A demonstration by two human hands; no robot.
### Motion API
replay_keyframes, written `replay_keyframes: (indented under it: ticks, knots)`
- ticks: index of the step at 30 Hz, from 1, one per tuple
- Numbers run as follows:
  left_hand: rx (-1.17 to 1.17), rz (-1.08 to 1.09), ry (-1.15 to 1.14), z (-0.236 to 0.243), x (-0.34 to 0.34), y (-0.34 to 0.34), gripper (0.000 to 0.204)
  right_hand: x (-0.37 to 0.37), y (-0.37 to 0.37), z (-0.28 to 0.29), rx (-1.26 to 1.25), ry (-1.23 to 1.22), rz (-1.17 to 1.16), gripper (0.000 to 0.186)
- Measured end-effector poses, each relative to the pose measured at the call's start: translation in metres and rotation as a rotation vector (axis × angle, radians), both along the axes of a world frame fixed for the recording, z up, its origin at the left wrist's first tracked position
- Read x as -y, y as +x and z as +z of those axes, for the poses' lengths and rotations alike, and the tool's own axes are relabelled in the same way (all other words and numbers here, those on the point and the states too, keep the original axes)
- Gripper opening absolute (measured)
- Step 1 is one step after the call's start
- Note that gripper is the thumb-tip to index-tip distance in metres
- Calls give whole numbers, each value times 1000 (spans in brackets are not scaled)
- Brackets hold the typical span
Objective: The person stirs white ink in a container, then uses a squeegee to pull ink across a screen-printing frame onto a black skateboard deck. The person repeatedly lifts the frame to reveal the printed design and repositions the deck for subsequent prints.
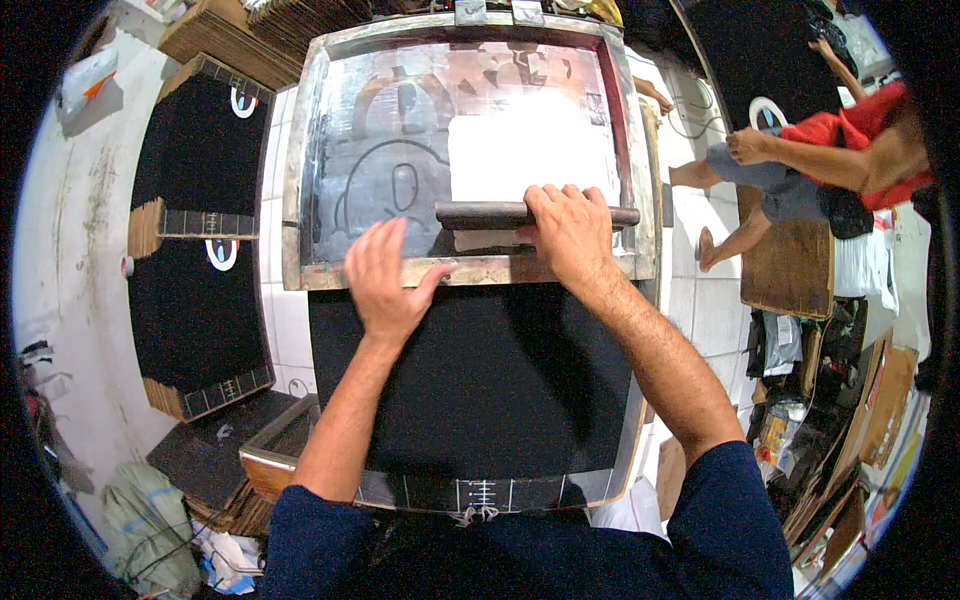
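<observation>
In front of me lies a wooden-framed printing screen (470,272), hinged at its far edge, with faint outlined shapes on its mesh. My right hand (572,230) is closed round a long dark squeegee (480,214), which lies crosswise near the screen's near right side. Beyond the squeegee is a bright white patch (530,155) on the mesh. My left hand (385,275) holds nothing; its fingers are stretched out and its thumb apart, over the near left part of the frame. Under and nearer than the frame lies a black sheet (480,380) with white markings along its near edge.
Stacks of black printed sheets (195,290) stand to the left. A small wooden frame (275,440) is by my left forearm. To the right, another person (830,160) in a red top works beside a brown board (790,265). Cardboard pieces (865,430) lean at the lower right.
</observation>
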State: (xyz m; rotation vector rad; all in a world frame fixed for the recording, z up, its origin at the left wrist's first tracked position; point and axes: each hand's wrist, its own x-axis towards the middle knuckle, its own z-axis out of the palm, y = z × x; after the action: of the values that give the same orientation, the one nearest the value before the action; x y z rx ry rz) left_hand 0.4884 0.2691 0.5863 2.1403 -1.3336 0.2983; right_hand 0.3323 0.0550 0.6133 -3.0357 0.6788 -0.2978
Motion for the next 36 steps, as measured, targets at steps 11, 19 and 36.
replay_keyframes:
  ticks: [11,19,36]
  knots:
    - [74,33,185,-60,-69,39,68,110,84,-9,200,-73,-91,17]
    - [79,12,166,-58,-69,40,70,72,52,-16,36,-139,-52,19]
    - [66,7,162,-57,-68,40,69,108,84,-15,112,-120,-41,18]
